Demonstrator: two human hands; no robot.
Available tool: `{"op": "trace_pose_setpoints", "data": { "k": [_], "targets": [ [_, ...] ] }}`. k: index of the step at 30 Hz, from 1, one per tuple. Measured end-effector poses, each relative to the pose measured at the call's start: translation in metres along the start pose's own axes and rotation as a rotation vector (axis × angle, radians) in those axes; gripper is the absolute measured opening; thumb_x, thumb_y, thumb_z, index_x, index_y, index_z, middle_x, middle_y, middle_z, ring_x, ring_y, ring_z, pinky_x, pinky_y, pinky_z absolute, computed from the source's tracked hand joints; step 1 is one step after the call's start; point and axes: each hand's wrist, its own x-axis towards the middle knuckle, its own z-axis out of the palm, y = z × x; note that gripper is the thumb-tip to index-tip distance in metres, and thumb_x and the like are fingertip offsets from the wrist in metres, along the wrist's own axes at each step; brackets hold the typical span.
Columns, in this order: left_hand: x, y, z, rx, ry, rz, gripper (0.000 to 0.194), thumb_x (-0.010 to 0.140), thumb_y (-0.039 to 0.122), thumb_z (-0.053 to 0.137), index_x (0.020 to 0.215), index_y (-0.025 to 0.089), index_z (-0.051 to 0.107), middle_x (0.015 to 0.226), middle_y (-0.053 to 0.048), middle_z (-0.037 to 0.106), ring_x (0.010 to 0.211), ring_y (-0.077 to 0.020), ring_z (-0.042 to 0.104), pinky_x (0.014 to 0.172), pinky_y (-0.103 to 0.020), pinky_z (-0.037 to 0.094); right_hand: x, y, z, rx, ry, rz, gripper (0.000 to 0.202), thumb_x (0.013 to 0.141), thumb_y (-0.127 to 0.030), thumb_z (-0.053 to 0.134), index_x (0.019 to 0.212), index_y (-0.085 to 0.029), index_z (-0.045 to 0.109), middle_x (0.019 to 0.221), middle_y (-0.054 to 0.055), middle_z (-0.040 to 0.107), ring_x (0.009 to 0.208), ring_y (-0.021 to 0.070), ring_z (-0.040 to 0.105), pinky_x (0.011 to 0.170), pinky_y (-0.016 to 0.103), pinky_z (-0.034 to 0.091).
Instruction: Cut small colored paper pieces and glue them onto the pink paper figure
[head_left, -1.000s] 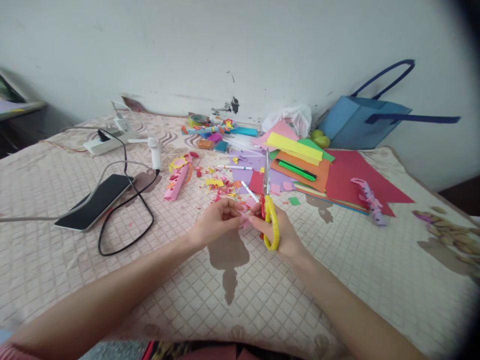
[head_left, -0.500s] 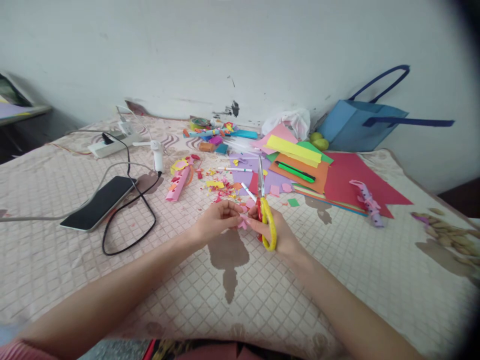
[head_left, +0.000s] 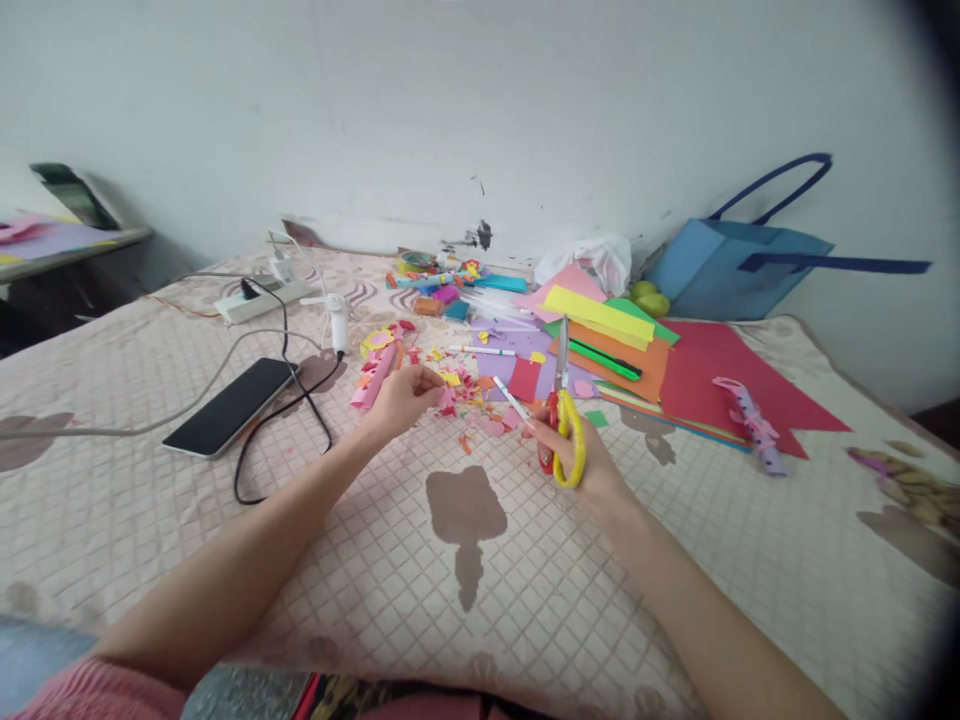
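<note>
My left hand (head_left: 403,402) is over the left side of the paper scraps, thumb and fingers pinched together at a small pink paper piece (head_left: 448,396). Yellow-and-red scissors (head_left: 571,440) are gripped in my right hand (head_left: 594,470), their blades pointing away from me and looking closed. Below and between the hands spreads a heap of cut paper scraps (head_left: 469,390), mostly pink, red and yellow. A rolled pink paper tube (head_left: 373,378) with decorations lies just behind my left hand. A white marker (head_left: 511,398) is close to the fingertips of my right hand.
Coloured paper sheets (head_left: 739,375) and a green cutter knife (head_left: 606,360) lie to the right, near a decorated purple roll (head_left: 754,425). A blue bag (head_left: 739,260) stands at the wall. On the left are a phone (head_left: 231,408), cables and a power strip (head_left: 262,302).
My hands have moved apart. The left hand went left to the scraps with a pink paper piece, while the right hand shifted slightly right with the scissors. The view has turned a little left.
</note>
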Motion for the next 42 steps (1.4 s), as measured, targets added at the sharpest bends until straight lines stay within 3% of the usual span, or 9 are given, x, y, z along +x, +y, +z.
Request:
{"op": "trace_pose_setpoints", "data": {
  "k": [5,13,20,30,33,37,42],
  "targets": [
    [0.002,-0.011,-0.002,0.127,-0.033,0.017,0.010,0.067,0.021,0.061,0.073,0.014,0.060,0.064,-0.002,0.063,0.059,-0.0119,0.059,0.053,-0.022,0.045,0.001,0.001,0.000,0.022,0.008,-0.026,0.027,0.066,-0.041,0.067,0.071,-0.020,0.049,0.044,-0.009,0.042,0.034,0.0062,0.037,0.030,0.017,0.029],
    [-0.003,0.000,0.010,0.053,-0.101,-0.045,0.008,0.067,0.018,0.059,0.073,0.013,0.058,0.060,0.000,0.060,0.053,-0.0098,0.055,0.049,-0.020,0.042,0.006,0.008,-0.003,0.050,0.020,-0.043,0.026,0.066,-0.039,0.068,0.071,-0.020,0.051,0.052,-0.007,0.050,0.035,0.0044,0.038,0.030,0.016,0.030],
    [-0.018,0.002,0.029,0.327,-0.160,0.124,0.011,0.068,0.011,0.051,0.072,0.014,0.061,0.066,-0.001,0.062,0.059,-0.0103,0.054,0.057,-0.022,0.043,0.006,0.010,-0.004,0.034,0.030,-0.035,0.026,0.066,-0.038,0.068,0.070,-0.019,0.051,0.049,-0.008,0.046,0.035,0.0050,0.038,0.030,0.016,0.030],
    [-0.014,0.002,0.017,0.440,0.002,0.298,0.013,0.075,0.016,0.050,0.081,0.016,0.062,0.083,-0.004,0.065,0.067,-0.0117,0.056,0.063,-0.023,0.044,0.008,0.008,-0.008,0.000,0.045,-0.045,0.024,0.067,-0.037,0.067,0.071,-0.019,0.052,0.052,-0.006,0.051,0.035,0.0054,0.040,0.031,0.017,0.030],
    [-0.010,0.011,0.027,0.481,-0.030,0.309,0.015,0.077,0.018,0.048,0.081,0.016,0.063,0.080,-0.003,0.065,0.068,-0.0127,0.057,0.065,-0.024,0.044,0.010,0.009,-0.010,0.007,0.051,-0.046,0.024,0.068,-0.038,0.067,0.070,-0.019,0.053,0.047,-0.007,0.046,0.034,0.0055,0.038,0.031,0.018,0.029],
    [0.003,0.027,0.050,0.643,-0.166,0.301,0.015,0.077,0.019,0.048,0.077,0.017,0.063,0.078,-0.003,0.065,0.070,-0.0142,0.058,0.063,-0.024,0.043,0.013,0.011,-0.013,-0.014,0.063,-0.057,0.025,0.068,-0.039,0.067,0.067,-0.019,0.053,0.040,-0.009,0.041,0.033,0.0060,0.037,0.032,0.018,0.028],
    [0.019,0.039,0.080,0.861,-0.269,0.234,0.021,0.076,0.034,0.052,0.080,0.016,0.063,0.084,-0.008,0.064,0.078,-0.0203,0.060,0.065,-0.028,0.045,0.016,0.012,-0.015,0.024,0.062,-0.065,0.028,0.066,-0.042,0.069,0.069,-0.019,0.054,0.042,-0.008,0.045,0.032,0.0060,0.037,0.031,0.018,0.027]
  ]
}}
